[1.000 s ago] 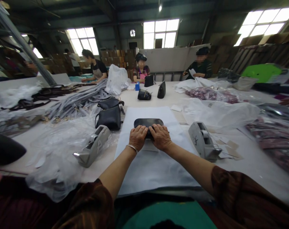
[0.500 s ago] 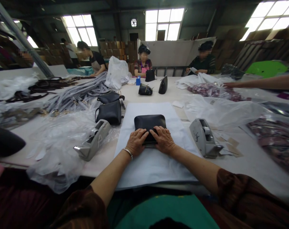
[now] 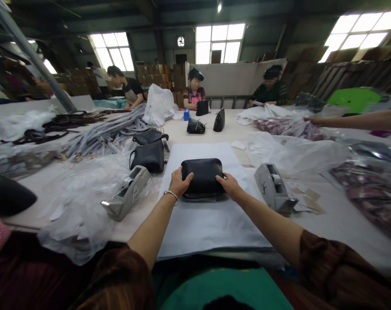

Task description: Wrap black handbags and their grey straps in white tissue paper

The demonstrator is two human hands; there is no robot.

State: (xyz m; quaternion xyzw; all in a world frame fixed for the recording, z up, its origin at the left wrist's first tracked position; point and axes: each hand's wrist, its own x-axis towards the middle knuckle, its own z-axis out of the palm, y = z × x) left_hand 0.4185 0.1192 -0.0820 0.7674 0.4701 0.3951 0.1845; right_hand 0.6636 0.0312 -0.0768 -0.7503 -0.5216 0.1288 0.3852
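A black handbag (image 3: pixel 203 177) with rounded corners lies on a stack of white paper sheets (image 3: pixel 211 228) in front of me. My left hand (image 3: pixel 180 181) grips the bag's left edge, with the thumb on its front face. At its right edge my right hand (image 3: pixel 229 184) holds it, thumb in front; the other fingers are partly hidden behind the bag. Two grey tape dispensers flank the paper: the left dispenser (image 3: pixel 127 193) and the right dispenser (image 3: pixel 274 187).
More black bags (image 3: pixel 148 156) sit to the left, beside crumpled clear plastic (image 3: pixel 85 206) and grey straps (image 3: pixel 108 129). Further back stand small black bags (image 3: pixel 219 120). Plastic-wrapped goods (image 3: pixel 369 185) lie at right, where another person's arm (image 3: pixel 353 119) reaches in. Co-workers sit across the table.
Both hands have moved from lying flat over the bag's lower front to its two side edges, gripping it. The bag's front face is now uncovered.
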